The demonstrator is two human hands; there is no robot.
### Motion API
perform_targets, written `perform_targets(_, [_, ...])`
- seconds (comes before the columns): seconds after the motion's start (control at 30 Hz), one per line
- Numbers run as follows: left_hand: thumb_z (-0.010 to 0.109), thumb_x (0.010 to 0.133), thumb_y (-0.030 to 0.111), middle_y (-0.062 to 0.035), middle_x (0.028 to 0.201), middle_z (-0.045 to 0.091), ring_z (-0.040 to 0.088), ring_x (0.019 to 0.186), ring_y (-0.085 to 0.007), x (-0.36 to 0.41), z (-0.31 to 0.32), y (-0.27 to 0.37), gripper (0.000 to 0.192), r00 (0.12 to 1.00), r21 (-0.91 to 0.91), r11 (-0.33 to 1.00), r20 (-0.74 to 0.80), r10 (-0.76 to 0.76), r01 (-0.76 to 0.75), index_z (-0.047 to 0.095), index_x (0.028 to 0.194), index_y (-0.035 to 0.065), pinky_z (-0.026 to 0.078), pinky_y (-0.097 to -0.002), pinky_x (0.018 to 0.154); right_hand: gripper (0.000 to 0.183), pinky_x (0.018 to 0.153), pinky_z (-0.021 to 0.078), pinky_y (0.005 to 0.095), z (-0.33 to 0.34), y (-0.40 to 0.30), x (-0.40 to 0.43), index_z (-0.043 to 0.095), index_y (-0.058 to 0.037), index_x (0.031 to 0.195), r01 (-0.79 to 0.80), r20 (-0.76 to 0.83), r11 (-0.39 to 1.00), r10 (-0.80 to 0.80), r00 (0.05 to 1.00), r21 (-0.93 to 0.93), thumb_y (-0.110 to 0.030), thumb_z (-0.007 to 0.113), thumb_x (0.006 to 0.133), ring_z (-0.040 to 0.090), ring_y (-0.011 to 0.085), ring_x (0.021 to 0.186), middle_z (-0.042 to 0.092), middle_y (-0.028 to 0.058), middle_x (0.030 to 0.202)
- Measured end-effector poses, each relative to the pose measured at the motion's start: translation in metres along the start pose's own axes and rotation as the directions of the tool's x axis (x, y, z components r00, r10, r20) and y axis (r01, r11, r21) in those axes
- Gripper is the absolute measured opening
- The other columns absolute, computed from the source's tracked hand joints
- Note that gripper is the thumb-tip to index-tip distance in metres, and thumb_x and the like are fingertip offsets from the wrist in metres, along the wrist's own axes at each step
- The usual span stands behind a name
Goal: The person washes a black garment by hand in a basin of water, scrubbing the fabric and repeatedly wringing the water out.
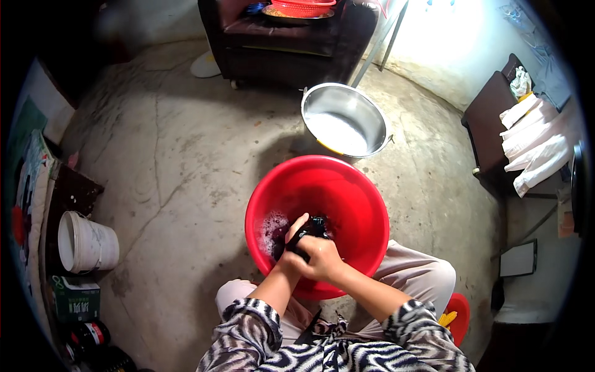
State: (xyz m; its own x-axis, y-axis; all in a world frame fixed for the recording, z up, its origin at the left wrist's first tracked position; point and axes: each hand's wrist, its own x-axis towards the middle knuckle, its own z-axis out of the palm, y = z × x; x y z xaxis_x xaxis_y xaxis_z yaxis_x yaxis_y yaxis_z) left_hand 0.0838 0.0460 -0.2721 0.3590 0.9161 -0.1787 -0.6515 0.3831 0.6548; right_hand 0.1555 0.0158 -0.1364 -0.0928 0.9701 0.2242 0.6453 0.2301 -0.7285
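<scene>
A red plastic basin (320, 176) stands on the floor between my knees. Inside it, both hands are pressed together around a wet black cloth (320, 225). My right hand (321, 256) is closed over the cloth from the near right side. On the left, my left hand (292, 260) grips the same cloth, partly covered by the right one, with one digit pointing up along it. Soapy foam (273, 228) floats on dark water at the basin's left side. The lower part of the cloth is hidden behind my hands.
Beyond the basin sits a steel pot (346, 121) with side handles. A dark armchair (279, 53) holds a red colander (304, 8) on a tray. At left lies a white bucket (93, 242); behind my right knee is a red container (460, 318) with yellow corn cobs (447, 320).
</scene>
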Motion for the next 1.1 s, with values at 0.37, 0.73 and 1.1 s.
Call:
perform_targets(0.37, [0.061,0.082,0.014,-0.0104,0.092,0.063,0.062,0.083,-0.0200,0.034,0.069,0.047,0.022,0.832,-0.208,0.951,-0.467,-0.301,0.228,0.059,0.098,-0.0016,0.052,-0.0324,0.075,0.029,0.055,0.0418,0.0311,0.005,0.146,0.014,0.059,0.0029,0.076,-0.550,-0.088,0.623,0.702,0.706,0.557,-0.025,0.060,0.083,0.052,0.0107,0.060,0.058,0.0056,0.063])
perform_targets(0.73, [0.051,0.091,0.020,-0.0098,0.094,0.062,0.060,0.087,-0.0240,0.044,0.050,0.054,0.020,0.878,-0.275,0.938,-0.369,-0.305,0.211,0.060,0.093,0.0026,0.049,-0.0385,0.084,0.024,0.078,0.0462,0.0257,-0.036,0.072,0.014,0.061,0.0000,0.100,-0.208,-0.102,0.420,0.605,0.790,0.884,-0.001,0.052,0.078,0.059,0.0131,0.081,0.064,0.0081,0.085])
perform_targets(1.1, [0.061,0.084,0.033,-0.0061,0.081,0.060,0.059,0.070,-0.0196,0.020,0.072,0.021,0.028,0.731,-0.222,0.915,-0.551,-0.403,0.337,0.059,0.087,0.0051,0.050,-0.0359,0.063,0.043,0.061,0.0453,0.0448,0.004,0.079,0.027,0.061,-0.0021,0.066,-0.525,-0.271,0.839,0.477,0.836,-0.142,-0.039,0.050,0.086,0.058,0.0375,0.064,0.058,0.0170,0.063])
